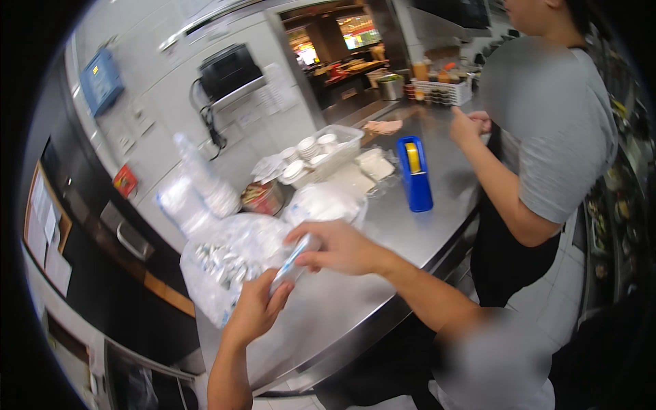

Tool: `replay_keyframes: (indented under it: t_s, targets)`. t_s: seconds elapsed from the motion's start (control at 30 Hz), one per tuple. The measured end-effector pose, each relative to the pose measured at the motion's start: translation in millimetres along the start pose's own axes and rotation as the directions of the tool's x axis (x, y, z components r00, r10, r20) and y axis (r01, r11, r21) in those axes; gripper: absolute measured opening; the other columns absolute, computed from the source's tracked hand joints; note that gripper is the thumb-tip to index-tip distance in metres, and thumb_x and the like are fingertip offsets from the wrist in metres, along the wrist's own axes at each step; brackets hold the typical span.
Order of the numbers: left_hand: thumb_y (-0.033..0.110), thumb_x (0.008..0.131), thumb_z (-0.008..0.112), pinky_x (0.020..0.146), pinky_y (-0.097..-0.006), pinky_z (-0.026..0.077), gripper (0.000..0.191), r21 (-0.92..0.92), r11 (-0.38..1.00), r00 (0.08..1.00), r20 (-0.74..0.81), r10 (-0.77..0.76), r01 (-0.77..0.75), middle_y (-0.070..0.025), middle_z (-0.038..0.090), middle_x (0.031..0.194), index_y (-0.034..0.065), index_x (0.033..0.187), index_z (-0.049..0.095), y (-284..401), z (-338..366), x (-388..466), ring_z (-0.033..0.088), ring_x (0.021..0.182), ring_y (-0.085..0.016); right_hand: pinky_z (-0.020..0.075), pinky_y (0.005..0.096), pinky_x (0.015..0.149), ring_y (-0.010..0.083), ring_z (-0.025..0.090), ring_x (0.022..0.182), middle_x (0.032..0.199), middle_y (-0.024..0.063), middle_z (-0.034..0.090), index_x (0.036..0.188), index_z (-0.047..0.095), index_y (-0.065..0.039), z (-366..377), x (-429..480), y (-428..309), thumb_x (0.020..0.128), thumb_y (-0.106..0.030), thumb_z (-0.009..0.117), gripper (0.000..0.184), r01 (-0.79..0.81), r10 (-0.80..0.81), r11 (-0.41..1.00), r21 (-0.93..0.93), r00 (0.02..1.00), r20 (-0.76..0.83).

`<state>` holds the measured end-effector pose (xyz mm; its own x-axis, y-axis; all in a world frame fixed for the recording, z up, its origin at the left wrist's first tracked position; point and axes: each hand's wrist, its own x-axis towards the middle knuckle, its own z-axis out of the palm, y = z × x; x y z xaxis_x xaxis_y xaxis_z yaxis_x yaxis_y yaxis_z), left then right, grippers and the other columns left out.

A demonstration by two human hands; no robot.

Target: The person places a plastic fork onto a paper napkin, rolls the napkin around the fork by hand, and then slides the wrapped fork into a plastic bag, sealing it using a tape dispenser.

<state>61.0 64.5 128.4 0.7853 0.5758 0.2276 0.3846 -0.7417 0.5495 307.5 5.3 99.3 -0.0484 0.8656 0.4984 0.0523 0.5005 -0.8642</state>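
Between my two hands is a slim white packet (293,262) with blue marking, blurred and held at a slant. My left hand (258,306) grips its lower end between thumb and fingers. The upper end is pinched by my right hand (338,248), which partly covers it. Just beyond my left hand, an open clear plastic bag (193,287) lies on the steel counter (353,302). Many small white-and-silver wrapped pieces (228,264) are spread in its mouth. Behind my right hand sits a second whitish plastic bag (324,204).
A blue tape dispenser (419,192) stands toward the counter's right edge. Farther back are a plastic bin (351,134) with stacked white cups (307,148), a tub (262,199) and upright bagged goods (187,205). A co-worker in a grey shirt (553,118) stands close on the right.
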Motion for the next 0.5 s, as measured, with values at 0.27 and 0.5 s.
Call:
replay_keyframes:
  t_s: [0.27, 0.5]
  targets:
    - [-0.001, 0.102, 0.063, 0.052, -0.026, 0.048, 0.013, -0.024, 0.961, 0.899, -0.347, -0.267, 0.277, -0.002, 0.067, 0.07, -0.0043, 0.103, 0.076, -30.4, -49.6, -78.5, 0.06, 0.057, -0.008, 0.059, 0.0257, 0.067, 0.0089, 0.071, 0.073, 0.09, 0.0062, 0.078, 0.119, 0.076, -0.003, -13.2, -3.7, 4.2, 0.098, 0.0, 0.074, 0.022, 0.11, -0.117, 0.993, -0.038, 0.954, -0.276]
    - [0.054, 0.081, 0.091, 0.104, -0.0461, 0.054, 0.104, 0.195, 0.873, 0.596, -0.792, -0.128, 0.447, -0.031, 0.061, 0.136, -0.0015, 0.158, 0.046, -62.3, -117.8, -39.0, 0.066, 0.121, -0.04, 0.058, 0.024, 0.073, 0.01, 0.071, 0.078, 0.101, 0.0045, 0.077, 0.127, 0.075, -0.002, 17.1, 7.0, -27.8, 0.104, -0.002, 0.068, 0.024, 0.311, -0.376, 0.92, -0.24, 0.876, -0.303]
